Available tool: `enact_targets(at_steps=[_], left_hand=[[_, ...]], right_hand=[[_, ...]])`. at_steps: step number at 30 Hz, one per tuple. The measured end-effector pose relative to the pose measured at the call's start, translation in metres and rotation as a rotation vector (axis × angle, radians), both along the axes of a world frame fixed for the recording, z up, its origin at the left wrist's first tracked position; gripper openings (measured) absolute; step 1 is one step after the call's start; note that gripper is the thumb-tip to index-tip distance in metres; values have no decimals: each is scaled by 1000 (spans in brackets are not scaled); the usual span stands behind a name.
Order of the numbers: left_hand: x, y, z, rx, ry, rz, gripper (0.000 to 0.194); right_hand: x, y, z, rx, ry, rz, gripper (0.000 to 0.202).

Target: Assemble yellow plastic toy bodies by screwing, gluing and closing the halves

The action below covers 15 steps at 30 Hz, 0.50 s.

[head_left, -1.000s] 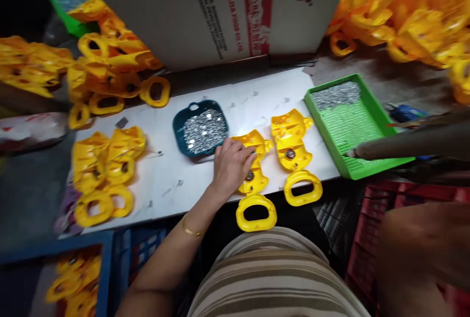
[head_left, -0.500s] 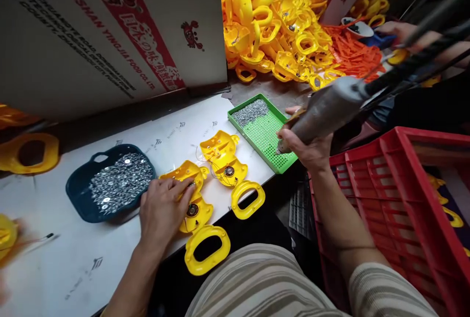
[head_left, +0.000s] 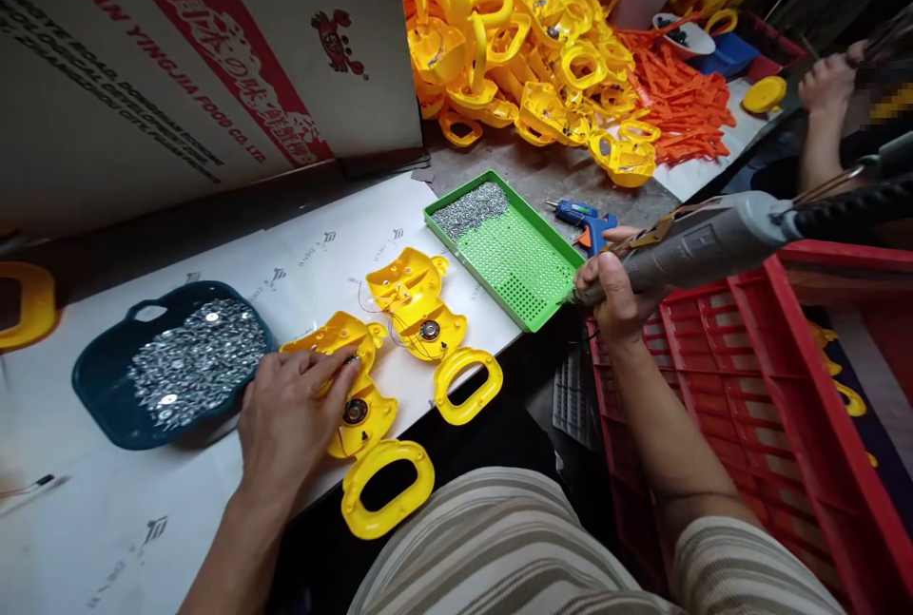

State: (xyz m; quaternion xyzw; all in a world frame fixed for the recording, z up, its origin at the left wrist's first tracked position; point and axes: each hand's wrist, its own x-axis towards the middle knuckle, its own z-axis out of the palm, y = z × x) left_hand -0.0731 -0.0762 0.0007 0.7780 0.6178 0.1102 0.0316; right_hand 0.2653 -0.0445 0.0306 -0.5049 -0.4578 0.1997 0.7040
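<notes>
My left hand (head_left: 292, 415) rests over the nearer yellow plastic part (head_left: 372, 415), its fingers bent into the upper shell; what the fingertips hold, if anything, is hidden. A second yellow part (head_left: 446, 322), opened out with thin wires and a round metal piece, lies to its right. My right hand (head_left: 620, 297) is wrapped round a grey power screwdriver (head_left: 703, 244), whose tip points left at the near right corner of the green tray (head_left: 532, 254). Small screws fill the tray's far end. Left of my left hand sits a dark blue scoop (head_left: 100, 396) with screws and washers.
Yellow parts (head_left: 528, 35) are heaped behind the table, beside orange pieces (head_left: 677, 102). A blue glue gun (head_left: 577, 213) lies behind the tray. A red crate (head_left: 777, 358) stands at right, a big carton (head_left: 214, 73) at back left. Another person's hand (head_left: 827, 83) is at far right.
My right hand has moved right with the screwdriver, which now lies flatter, and the glue gun has come into sight. My left hand stays on the same yellow part. The view has shifted slightly.
</notes>
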Motion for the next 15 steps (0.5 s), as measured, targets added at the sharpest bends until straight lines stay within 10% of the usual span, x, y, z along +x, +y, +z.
enact_targets(at_steps=[15], left_hand=[[2, 0, 4, -47, 1, 4, 36]], right_hand=[[-10, 4, -5, -42, 13, 29, 33]])
